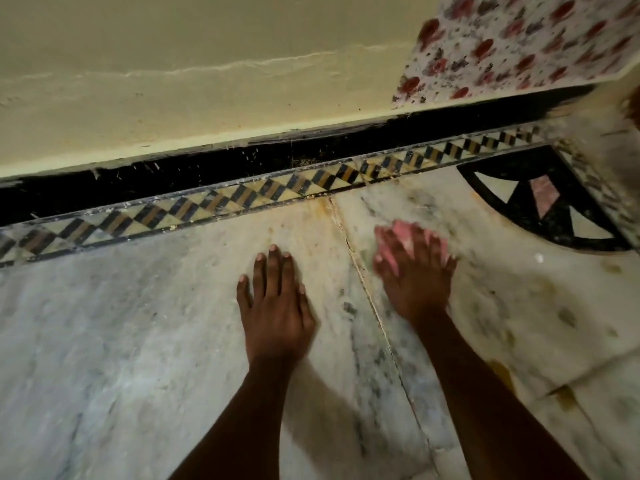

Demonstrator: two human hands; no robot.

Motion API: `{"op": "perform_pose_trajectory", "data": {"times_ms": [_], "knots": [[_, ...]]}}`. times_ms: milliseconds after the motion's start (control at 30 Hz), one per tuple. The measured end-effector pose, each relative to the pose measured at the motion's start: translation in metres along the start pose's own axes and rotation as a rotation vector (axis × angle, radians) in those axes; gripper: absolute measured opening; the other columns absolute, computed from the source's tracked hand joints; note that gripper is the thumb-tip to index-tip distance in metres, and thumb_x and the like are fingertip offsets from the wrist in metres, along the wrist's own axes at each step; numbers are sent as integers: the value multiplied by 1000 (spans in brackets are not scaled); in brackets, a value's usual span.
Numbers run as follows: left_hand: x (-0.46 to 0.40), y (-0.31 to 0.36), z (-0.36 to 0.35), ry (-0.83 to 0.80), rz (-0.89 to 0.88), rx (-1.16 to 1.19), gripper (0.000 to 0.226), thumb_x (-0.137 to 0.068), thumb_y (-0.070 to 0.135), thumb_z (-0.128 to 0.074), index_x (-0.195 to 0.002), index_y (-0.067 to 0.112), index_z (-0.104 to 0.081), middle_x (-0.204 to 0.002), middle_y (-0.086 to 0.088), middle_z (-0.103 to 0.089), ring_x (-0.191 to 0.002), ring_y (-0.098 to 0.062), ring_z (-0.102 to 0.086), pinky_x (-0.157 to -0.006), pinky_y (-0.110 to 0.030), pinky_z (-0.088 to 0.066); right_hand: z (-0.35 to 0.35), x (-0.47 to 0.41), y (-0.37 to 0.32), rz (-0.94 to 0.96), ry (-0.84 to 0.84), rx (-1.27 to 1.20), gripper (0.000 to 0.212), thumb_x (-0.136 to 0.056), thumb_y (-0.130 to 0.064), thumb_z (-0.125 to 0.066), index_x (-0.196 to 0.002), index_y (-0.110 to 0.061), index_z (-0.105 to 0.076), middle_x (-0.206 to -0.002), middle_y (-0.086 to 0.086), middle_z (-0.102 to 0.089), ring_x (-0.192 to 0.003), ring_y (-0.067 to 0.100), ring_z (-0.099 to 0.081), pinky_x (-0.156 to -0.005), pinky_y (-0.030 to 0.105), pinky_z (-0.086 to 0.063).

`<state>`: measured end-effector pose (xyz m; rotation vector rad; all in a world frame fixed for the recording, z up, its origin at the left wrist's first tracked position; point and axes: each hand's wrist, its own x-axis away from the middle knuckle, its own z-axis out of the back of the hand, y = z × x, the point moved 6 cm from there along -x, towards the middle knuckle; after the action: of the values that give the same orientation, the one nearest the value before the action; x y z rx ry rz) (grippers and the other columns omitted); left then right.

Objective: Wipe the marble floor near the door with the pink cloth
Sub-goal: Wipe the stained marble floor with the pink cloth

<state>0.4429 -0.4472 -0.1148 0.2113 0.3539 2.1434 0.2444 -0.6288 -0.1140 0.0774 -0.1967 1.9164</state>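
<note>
My right hand (pixel 415 275) presses the pink cloth (pixel 401 233) flat on the white marble floor (pixel 138 323), just right of a joint between two slabs. The hand is blurred, and only small pink patches of the cloth show between and beyond its fingers. My left hand (pixel 277 306) lies flat on the marble left of the joint, palm down, fingers slightly apart, holding nothing. Grey and yellowish stains mark the slab around the cloth.
A checkered inlay border (pixel 242 199) and a black skirting strip (pixel 173 174) run along the cream wall (pixel 173 64). A flowered curtain (pixel 519 43) hangs at the upper right. A black curved inlay with triangles (pixel 540 206) lies at the right.
</note>
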Motion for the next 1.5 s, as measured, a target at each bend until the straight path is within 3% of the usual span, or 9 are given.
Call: {"op": "perform_pose_trajectory", "data": {"times_ms": [100, 400, 600, 700, 833, 1067, 1167, 1300, 1500], "knots": [[3, 2, -2, -30, -10, 6, 68, -110, 45, -16, -172, 20, -8, -181, -4, 0, -168, -24, 0, -135, -54, -4, -2, -29, -7, -135, -1, -74, 64, -103, -76, -15, -164, -59, -1, -181, 3, 2, -165, 43, 7, -127, 72, -1], [12, 23, 6, -30, -211, 99, 72, -102, 39, -30, -169, 13, -26, -179, -9, -20, -164, -29, -24, -133, -52, -23, -19, 148, 14, 296, -57, 15, 56, -106, -71, -11, -162, -65, -4, -181, -8, 4, -166, 32, 10, -130, 68, -4], [-45, 110, -13, -83, -394, 29, 74, -104, 48, -24, -172, 21, -13, -181, -5, -2, -168, -27, -5, -135, -50, -8, -5, 71, 57, -51, 39, -46, 70, -94, -77, -8, -162, -62, -15, -180, 1, -13, -164, 43, -11, -126, 69, -9], [-57, 113, -34, -60, -336, 8, 68, -106, 51, -20, -171, 32, -16, -181, -5, -7, -168, -28, -8, -135, -53, -11, -7, 42, 42, 132, -34, -6, 73, -94, -74, -1, -165, -57, -4, -181, -2, 5, -166, 39, 7, -128, 63, 7], [-58, 112, -31, -31, -300, 54, 67, -106, 53, -22, -171, 36, -17, -181, -5, -9, -168, -27, -9, -135, -53, -12, -6, 97, 60, 363, -41, 36, 56, -106, -70, -12, -160, -67, 3, -180, -11, 11, -166, 28, 16, -130, 65, 2], [-64, 110, -40, -17, -298, 5, 67, -108, 57, -17, -171, 32, -18, -181, 1, -7, -168, -22, -4, -135, -49, -10, 10, -11, 105, -362, 28, -146, 60, -104, -71, -14, -162, -63, 1, -181, -2, 10, -165, 37, 11, -129, 69, 2], [-65, 112, -40, -8, -280, -11, 68, -107, 57, -16, -170, 32, -21, -180, 2, -9, -167, -21, -8, -135, -49, -13, 9, -66, 48, -202, -1, -164, 62, -104, -68, -16, -164, -59, -1, -179, 0, 17, -164, 39, 18, -127, 68, 12], [-68, 112, -40, -19, -266, -22, 68, -107, 53, -20, -169, 26, -30, -180, 1, -15, -167, -22, -15, -133, -50, -18, 2, -25, 24, 244, 75, -69, 55, -107, -66, -22, -162, -62, -19, -181, -6, -8, -167, 33, -2, -127, 73, -8], [-68, 108, -45, -13, -267, -36, 67, -109, 51, -21, -171, 29, -18, -181, 3, -6, -168, -18, -3, -135, -47, -10, 20, -74, 99, -383, 129, -143, 59, -105, -69, -24, -163, -61, -13, -181, 2, -6, -166, 40, -1, -128, 71, 1]]}}
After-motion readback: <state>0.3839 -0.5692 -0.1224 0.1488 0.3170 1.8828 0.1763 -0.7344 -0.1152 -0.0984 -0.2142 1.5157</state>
